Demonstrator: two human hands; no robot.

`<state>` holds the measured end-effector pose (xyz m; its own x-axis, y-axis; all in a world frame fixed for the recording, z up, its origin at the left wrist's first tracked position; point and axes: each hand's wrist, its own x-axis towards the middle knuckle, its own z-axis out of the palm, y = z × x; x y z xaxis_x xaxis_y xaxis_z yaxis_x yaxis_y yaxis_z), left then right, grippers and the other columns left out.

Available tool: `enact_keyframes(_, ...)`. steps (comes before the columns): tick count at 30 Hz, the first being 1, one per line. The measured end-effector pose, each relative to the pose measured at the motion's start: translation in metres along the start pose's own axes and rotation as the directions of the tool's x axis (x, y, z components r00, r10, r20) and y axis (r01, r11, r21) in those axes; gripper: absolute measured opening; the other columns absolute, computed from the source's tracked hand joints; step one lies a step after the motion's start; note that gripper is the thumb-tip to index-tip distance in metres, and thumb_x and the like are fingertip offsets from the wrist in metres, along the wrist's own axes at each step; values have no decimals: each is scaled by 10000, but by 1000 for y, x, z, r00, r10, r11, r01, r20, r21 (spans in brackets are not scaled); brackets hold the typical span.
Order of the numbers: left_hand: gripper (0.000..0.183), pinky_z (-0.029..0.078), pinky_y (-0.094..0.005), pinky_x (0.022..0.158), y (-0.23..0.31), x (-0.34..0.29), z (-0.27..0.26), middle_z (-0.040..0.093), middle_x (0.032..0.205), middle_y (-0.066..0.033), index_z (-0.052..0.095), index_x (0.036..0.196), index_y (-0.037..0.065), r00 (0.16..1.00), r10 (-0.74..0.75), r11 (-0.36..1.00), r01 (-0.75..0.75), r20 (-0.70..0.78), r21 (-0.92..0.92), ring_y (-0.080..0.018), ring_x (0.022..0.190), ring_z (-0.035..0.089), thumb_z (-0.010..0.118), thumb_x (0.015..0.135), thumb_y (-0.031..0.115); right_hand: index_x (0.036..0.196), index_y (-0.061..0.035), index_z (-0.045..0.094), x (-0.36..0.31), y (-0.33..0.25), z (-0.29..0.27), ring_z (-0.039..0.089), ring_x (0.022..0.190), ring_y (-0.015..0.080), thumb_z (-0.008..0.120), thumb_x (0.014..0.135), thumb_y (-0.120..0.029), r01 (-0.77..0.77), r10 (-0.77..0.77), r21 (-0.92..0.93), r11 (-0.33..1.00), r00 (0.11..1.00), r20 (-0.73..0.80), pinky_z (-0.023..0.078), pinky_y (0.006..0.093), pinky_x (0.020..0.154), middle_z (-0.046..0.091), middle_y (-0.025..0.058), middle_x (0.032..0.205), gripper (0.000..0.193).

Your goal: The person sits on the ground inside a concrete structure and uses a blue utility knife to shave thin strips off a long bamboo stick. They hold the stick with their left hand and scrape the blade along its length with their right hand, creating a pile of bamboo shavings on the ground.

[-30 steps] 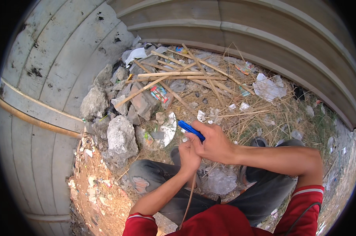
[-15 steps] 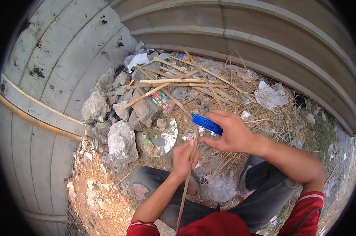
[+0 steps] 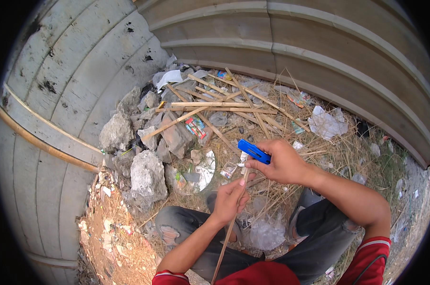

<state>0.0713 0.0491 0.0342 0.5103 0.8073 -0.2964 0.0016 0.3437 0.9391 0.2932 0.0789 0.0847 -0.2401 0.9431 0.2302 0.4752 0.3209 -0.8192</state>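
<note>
My right hand (image 3: pixel 285 162) is closed round a blue utility knife (image 3: pixel 254 151), which points up and to the left. Its thumb lies close to the upper end of a thin bamboo strip (image 3: pixel 230 230). Lower on that strip, my left hand (image 3: pixel 230 200) pinches it between thumb and fingers. The strip slants down from the knife past my left wrist toward my lap. Whether the blade touches the strip is too small to tell.
Several bamboo strips (image 3: pixel 224 109) lie crossed on the ground ahead. Grey rocks (image 3: pixel 148 173) are heaped at the left, beside a pale panel wall (image 3: pixel 91 61). A corrugated metal wall (image 3: pixel 319 47) rises behind. Dry grass, plastic scraps and a white crumpled sheet (image 3: pixel 327 122) lie about.
My left hand and the bamboo strip have shifted slightly right and down. The utility knife has moved a little to the right, its grip turned, with the right thumb now nearer the strip's upper end.
</note>
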Motion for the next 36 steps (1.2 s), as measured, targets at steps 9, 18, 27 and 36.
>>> enact_keyframes(9, 492, 288, -202, 444, 12, -10, -9, 386, 603, 54, 519, 1428, -7, 998, 58, 997, -59, -18, -49, -34, 478, 340, 403, 1103, 343, 996, 19, 648, 12, 3, -36, 641, 637, 235, 720, 932, -269, -169, 159, -7, 986, 944, -290, 495, 394, 611, 623, 105, 650, 304)
enact_keyframes(18, 516, 294, -205, 446, 19, -9, -13, 376, 612, 45, 427, 1530, 96, 998, 66, 996, -66, -9, -62, -42, 484, 337, 396, 1105, 388, 974, 19, 665, -28, -19, 15, 643, 728, 451, 529, 1036, -360, -53, 57, -21, 998, 921, 385, 497, 523, 686, 648, 259, 758, 407)
enact_keyframes(27, 550, 267, -203, 447, 14, -11, -12, 367, 614, 48, 441, 1487, 3, 998, 57, 989, -52, 32, -139, -48, 484, 314, 430, 1095, 387, 1002, 26, 666, -22, -23, 14, 656, 787, 466, 495, 1044, -368, -133, 137, -44, 990, 851, 508, 506, 537, 728, 660, 280, 803, 431)
enact_keyframes(36, 421, 234, -225, 427, 10, 7, -8, 388, 572, 85, 653, 1281, 13, 984, 3, 996, 12, -177, 86, -23, 457, 311, 532, 1070, 357, 986, 39, 655, -21, -30, 21, 645, 803, 501, 502, 1043, -348, -245, 289, -183, 952, 916, 279, 510, 550, 714, 660, 311, 816, 421)
